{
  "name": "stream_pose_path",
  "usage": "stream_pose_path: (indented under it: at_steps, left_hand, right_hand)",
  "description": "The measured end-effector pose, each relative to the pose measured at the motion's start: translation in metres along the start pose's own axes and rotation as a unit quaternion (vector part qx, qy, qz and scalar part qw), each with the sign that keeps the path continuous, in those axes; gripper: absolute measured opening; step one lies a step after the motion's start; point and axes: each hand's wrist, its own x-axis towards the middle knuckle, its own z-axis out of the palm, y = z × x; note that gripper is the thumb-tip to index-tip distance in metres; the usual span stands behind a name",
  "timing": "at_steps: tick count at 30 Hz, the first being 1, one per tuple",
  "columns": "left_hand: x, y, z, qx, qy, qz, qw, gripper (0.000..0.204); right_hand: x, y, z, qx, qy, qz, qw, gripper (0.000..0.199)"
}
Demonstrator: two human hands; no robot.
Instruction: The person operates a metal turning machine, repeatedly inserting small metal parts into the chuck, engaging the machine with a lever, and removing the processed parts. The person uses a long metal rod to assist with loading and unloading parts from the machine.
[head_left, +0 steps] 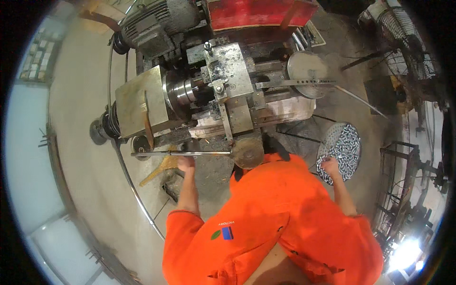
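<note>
1. The workshop has a bare, dusty concrete floor (90,156), pale along the left and darker and cluttered toward the right.
2. A grey, grimy lathe (213,90) fills the middle, with a motor (152,21) at its upper left and a red box (259,12) behind it.
3. A wire-caged fan (403,38) stands at upper right.
4. A round perforated metal tray (349,152) sits to the lower right of the lathe, heaped with small shiny metal parts (346,142).
5. A long metal lever bar (190,153) runs level along the lathe's front, beside a round handwheel (247,152).
6. The left hand (186,163) is closed round the lever bar.
7. The right hand (330,165) rests at the tray's lower left rim among the parts, fingers curled; whether it grips any cannot be told.
</note>
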Motion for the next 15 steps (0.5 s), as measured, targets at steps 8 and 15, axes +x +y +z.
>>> stream_pose_path:
  at_steps: [8, 15]
  left_hand:
    - [0.030, -0.081, 0.019, 0.076, -0.056, 0.210, 0.973, 0.050]
    - [-0.003, -0.055, -0.025, 0.033, -0.085, 0.101, 0.991, 0.055]
  right_hand:
    - [0.054, -0.093, -0.096, 0.105, 0.024, -0.066, 0.992, 0.022]
    - [0.146, -0.279, -0.224, 0.164, 0.096, -0.205, 0.960, 0.037]
